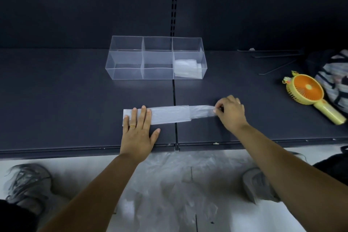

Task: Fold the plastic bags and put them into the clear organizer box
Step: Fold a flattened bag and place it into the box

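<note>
With the left hand (pixel 136 133) flat on the folded plastic bag strip (pixel 165 116) and the right hand (pixel 230 112) pinching its handle end, the slippery film may spring open if either lets go.

Your left hand (pixel 138 133) lies flat over the left end of the plastic bag (pixel 169 116) on the shelf (pixel 66 100) and hides that part, while the curled fingers of your right hand (pixel 230 112) cover the bag's right tip where they pinch it. Through the walls of the clear organizer box (pixel 124 70), the folded bags (pixel 186 70) in the right compartment blur into one pale mass, so you cannot count them. On the floor, the loose heap of bags (pixel 178 184), the left shoe (pixel 28 181) and the right shoe (pixel 254 184) are smeared, your right forearm crosses the right shoe, and the striped cloth (pixel 337 73) beside the handheld fan (pixel 306 90) is cut off by the right edge.
</note>
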Motion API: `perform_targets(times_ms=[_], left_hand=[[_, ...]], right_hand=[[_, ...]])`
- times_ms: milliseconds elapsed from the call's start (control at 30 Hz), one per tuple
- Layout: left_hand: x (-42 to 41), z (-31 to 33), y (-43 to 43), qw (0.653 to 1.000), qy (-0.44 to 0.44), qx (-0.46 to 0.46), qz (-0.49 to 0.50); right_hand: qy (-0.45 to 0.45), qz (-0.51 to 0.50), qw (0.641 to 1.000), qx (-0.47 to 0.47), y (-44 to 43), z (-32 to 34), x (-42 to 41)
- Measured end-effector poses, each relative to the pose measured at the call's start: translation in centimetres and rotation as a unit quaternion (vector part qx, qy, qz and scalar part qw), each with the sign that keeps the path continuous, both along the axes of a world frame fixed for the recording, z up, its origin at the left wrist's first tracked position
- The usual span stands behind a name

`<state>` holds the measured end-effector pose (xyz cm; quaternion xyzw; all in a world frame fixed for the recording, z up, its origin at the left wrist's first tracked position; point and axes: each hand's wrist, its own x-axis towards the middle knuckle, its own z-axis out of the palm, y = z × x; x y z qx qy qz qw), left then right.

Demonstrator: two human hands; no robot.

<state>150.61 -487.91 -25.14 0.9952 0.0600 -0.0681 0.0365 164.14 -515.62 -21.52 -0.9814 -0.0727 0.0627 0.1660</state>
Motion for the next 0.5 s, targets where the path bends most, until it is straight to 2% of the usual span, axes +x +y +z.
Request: perform_targets(times_ms=[100,167,200,300,367,500], left_hand=[[0.5,0.0,1.0,0.999,-0.002,0.01,-0.043],[0.9,0.2,1.9,0.998,-0.001,0.002,-0.069],[1.1,0.5,2.3,0.997,0.001,-0.002,-0.078],[1.1,1.4,1.6,0.995,0.01,-0.029,-0.095],[0.9,2.0,-1.0,0.989,0.002,-0.078,-0.128],[0.2,2.1,-9.6,0.965,-0.016,-0.186,-0.182]], right_hand=[[0.025,0.0,0.998,0.058,-0.7,0.3,-0.7],[0.089,-0.04,0.985,0.141,-1.2,1.0,-1.6],[0.135,-0.069,0.967,0.204,-1.4,1.6,-2.2],[0.256,-0.14,0.881,0.373,-1.9,3.0,-4.1],[0.317,-0.168,0.839,0.41,-2.1,3.9,-5.1],[0.404,-0.184,0.795,0.414,-2.5,5.7,-5.8]])
